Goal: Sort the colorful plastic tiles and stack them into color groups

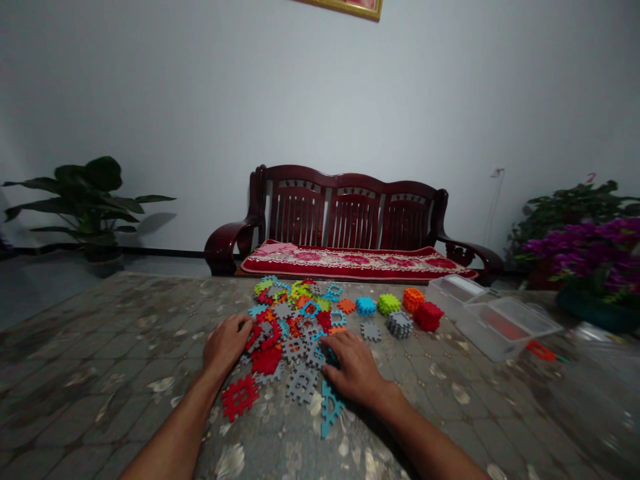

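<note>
A heap of flat toothed plastic pieces (295, 313) in red, grey, blue, green and orange lies on the patterned table (125, 360). My left hand (226, 343) rests knuckles-up on the heap's left edge, fingers curled onto red and grey pieces. My right hand (354, 368) lies palm down over the heap's near right side, its fingertips on grey and blue pieces. A red piece (240, 396) and a grey piece (302, 383) lie between my arms. A blue piece (329, 408) sticks out under my right wrist. Whether either hand grips a piece is hidden.
Small stacks sorted by colour stand right of the heap: blue (365, 306), green (389, 304), orange (413, 299), red (428, 315), grey (400, 325). A clear plastic box (503, 327) sits at the right. A wooden bench (350, 227) and potted plants (585, 233) stand beyond the table.
</note>
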Demonstrator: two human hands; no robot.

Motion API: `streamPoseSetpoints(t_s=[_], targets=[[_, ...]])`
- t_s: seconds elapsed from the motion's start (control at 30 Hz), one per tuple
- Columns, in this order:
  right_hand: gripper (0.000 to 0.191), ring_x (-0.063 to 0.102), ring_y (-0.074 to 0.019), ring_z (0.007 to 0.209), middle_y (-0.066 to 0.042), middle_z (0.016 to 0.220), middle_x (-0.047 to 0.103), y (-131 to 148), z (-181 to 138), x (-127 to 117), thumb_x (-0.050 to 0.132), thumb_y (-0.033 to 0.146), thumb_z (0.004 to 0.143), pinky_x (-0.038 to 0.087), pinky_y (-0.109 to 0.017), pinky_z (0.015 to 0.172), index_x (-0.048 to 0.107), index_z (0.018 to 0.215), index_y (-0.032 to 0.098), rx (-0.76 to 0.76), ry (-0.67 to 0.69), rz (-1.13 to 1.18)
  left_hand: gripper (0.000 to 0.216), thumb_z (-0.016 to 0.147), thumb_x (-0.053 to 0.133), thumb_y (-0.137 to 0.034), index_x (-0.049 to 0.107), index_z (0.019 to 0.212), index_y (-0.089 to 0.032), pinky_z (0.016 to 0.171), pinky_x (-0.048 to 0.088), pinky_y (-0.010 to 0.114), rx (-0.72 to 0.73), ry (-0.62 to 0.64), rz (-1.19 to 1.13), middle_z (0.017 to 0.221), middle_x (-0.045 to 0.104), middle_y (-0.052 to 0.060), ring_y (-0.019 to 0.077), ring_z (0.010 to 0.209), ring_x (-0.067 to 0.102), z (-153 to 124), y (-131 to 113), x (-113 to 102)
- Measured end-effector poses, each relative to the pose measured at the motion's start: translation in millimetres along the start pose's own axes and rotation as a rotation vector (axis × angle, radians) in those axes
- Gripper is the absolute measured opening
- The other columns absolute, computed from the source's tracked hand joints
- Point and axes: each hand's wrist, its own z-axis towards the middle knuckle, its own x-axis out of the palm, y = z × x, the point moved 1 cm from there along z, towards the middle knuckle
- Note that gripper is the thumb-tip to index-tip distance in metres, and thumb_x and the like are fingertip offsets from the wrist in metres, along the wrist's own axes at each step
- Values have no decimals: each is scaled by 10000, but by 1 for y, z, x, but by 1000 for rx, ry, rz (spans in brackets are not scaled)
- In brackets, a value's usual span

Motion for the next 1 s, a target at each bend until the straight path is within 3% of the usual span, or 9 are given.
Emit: streamPoseSetpoints(t_s=[0.2,0.43,0.63,0.87,1.0], targets=[[625,616,-272,1196,-113,1310,696,-22,1,-5,696,261,817,445,-407,1074,590,1432,221,38,-98,98,394,968,425,-407,786,1067,-285,924,491,343,-10,-4,11,1248,767,43,266,1150,682,1,1,1],[712,678,-285,1127,-118,1257,720,-116,1,-70,646,234,769,520,-478,1016,539,1472,210,211,-346,159,409,984,403,-395,778,1085,-265,944,483,354,4,-6,33,1260,761,58,270,1160,675,1,2,2],[790,701,-274,1102,-127,1266,709,-178,-19,-98,619,202,719,549,-464,987,488,1498,202,320,-372,203,411,981,395,-391,774,1087,-272,949,481,342,7,24,15,1271,757,47,261,1180,673,2,2,0],[796,668,-272,1217,-125,1320,704,-192,-27,-100,565,146,699,501,-455,1084,506,1493,171,345,-310,151,438,970,407,-435,783,1106,-255,938,493,358,0,14,12,1278,755,62,286,1168,679,6,6,4],[681,629,-293,1280,-137,1373,680,-189,-26,-97,564,161,740,481,-451,1105,594,1419,151,392,-363,87,431,966,413,-430,789,1092,-262,941,491,354,7,8,9,1275,757,58,284,1176,674,8,10,7]])
